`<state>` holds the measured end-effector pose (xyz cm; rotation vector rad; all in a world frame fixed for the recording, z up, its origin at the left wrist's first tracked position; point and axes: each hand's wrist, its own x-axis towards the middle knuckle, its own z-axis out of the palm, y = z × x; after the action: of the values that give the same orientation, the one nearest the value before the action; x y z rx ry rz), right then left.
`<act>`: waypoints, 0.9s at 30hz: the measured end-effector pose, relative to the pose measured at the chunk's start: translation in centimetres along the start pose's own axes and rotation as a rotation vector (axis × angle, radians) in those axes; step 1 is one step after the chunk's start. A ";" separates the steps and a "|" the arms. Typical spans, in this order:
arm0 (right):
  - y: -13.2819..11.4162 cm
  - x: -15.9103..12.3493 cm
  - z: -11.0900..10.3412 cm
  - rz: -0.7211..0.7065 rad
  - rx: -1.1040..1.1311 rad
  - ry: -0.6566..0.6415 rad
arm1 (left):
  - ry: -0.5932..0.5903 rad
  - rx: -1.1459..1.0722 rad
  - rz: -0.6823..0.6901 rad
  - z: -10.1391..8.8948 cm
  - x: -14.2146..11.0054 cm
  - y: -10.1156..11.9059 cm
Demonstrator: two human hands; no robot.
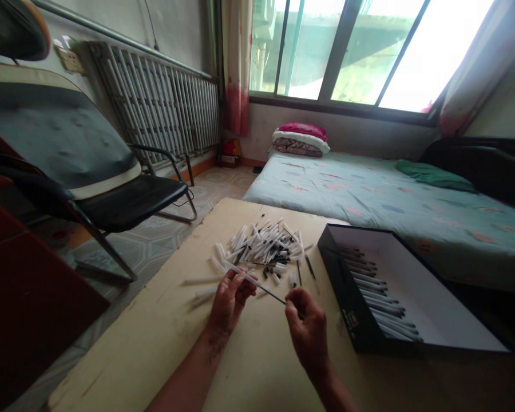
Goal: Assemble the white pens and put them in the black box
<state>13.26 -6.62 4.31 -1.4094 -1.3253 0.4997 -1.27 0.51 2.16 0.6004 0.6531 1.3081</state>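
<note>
My left hand [228, 300] is closed around a whitish pen barrel [245, 277], which slants down to the right. A thin dark pen refill [273, 295] runs from the barrel's lower end to my right hand [308, 327]. The right fingers pinch the refill's other end and hide its tip. How deep the refill sits in the barrel I cannot tell. Just beyond the hands lies a loose pile of pen parts [268, 243], with white barrels, dark refills and small black pieces. Several white tubes [203, 280] lie left of my left hand.
An open black box [345, 303] with a row of several pens [384, 303] stands on the cream table [154, 343] at the right. Past the table is a bed [326, 177]. A black chair [129, 194] stands on the left, with a metal rack [163, 97] behind it.
</note>
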 end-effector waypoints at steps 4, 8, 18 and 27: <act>0.1 0.4 0.2 0.069 0.057 -0.016 | -0.100 0.007 -0.015 0.4 -0.4 -0.3; -0.3 0.3 0.7 0.131 0.147 -0.024 | -0.221 0.007 -0.136 0.7 -0.8 -1.2; 3.9 5.1 0.2 -0.040 -0.367 -0.028 | 0.057 -0.318 -0.222 -0.4 -0.1 -1.0; 4.2 6.8 2.2 -0.217 -0.919 -0.278 | 0.068 -0.218 -0.153 -0.5 0.0 -0.9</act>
<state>15.16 1.15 2.32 -1.9265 -2.0494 -0.1081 -1.04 0.38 1.20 0.3228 0.5907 1.2399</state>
